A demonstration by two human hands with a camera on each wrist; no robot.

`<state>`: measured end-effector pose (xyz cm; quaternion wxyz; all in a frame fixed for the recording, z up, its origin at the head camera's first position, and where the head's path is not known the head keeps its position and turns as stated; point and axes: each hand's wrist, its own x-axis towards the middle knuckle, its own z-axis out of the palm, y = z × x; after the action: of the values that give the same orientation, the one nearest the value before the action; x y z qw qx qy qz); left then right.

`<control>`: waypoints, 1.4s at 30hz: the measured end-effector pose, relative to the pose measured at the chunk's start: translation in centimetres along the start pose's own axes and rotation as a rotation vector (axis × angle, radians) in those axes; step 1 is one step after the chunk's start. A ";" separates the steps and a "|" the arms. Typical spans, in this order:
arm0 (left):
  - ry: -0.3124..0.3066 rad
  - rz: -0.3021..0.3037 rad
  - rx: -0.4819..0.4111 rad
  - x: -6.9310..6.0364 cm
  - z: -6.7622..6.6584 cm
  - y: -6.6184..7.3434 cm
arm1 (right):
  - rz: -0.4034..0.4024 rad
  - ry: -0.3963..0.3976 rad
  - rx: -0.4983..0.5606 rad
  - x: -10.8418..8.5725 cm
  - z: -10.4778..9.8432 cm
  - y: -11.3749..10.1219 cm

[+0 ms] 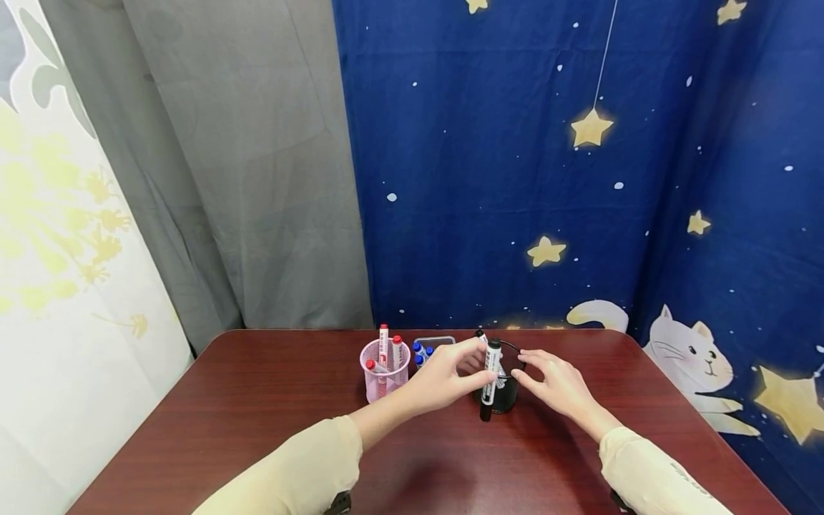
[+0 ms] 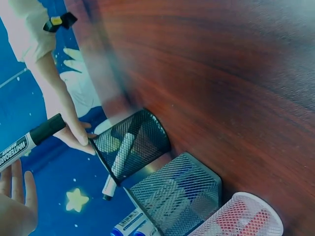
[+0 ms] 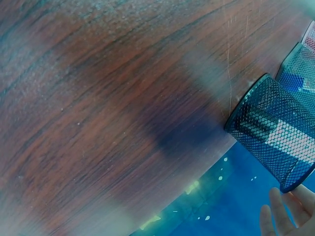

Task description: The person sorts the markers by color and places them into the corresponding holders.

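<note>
My left hand (image 1: 444, 375) pinches a black-capped whiteboard marker (image 1: 490, 378) between thumb and fingers. The marker stands nearly upright in front of the black round mesh pen cup (image 1: 507, 398). My right hand (image 1: 558, 386) touches the cup's rim on its right side, fingers fairly straight. Inside that cup leans another black marker (image 2: 122, 160), seen through the mesh in the left wrist view. From the right wrist, fingertips (image 3: 298, 196) show at the cup's rim.
Left of the black cup is a dark angular mesh holder (image 2: 197, 182) with several blue-capped markers (image 1: 420, 352), partly hidden by my left hand. Farther left stands a pink mesh cup (image 1: 372, 390) with red-capped markers (image 1: 383, 343). Curtains (image 1: 502, 179) hang behind the brown table (image 1: 277, 415).
</note>
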<state>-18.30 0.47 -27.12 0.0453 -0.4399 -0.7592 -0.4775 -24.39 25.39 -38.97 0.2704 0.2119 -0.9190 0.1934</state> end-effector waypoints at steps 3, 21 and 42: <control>0.013 -0.007 -0.011 0.8 0.1 -0.4 | -0.008 0.008 -0.002 0.0 0.1 0.1; 0.133 -0.095 0.002 4.8 1.5 -7.1 | -0.008 0.000 0.005 -0.1 0.1 0.0; 0.191 -0.188 0.006 5.8 2.4 -8.9 | -0.019 0.026 -0.010 0.0 0.1 0.0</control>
<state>-27.32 4.46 -31.69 0.0734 -0.3192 -0.7907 -0.5172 -24.42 25.36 -39.11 0.2853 0.2166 -0.9143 0.1892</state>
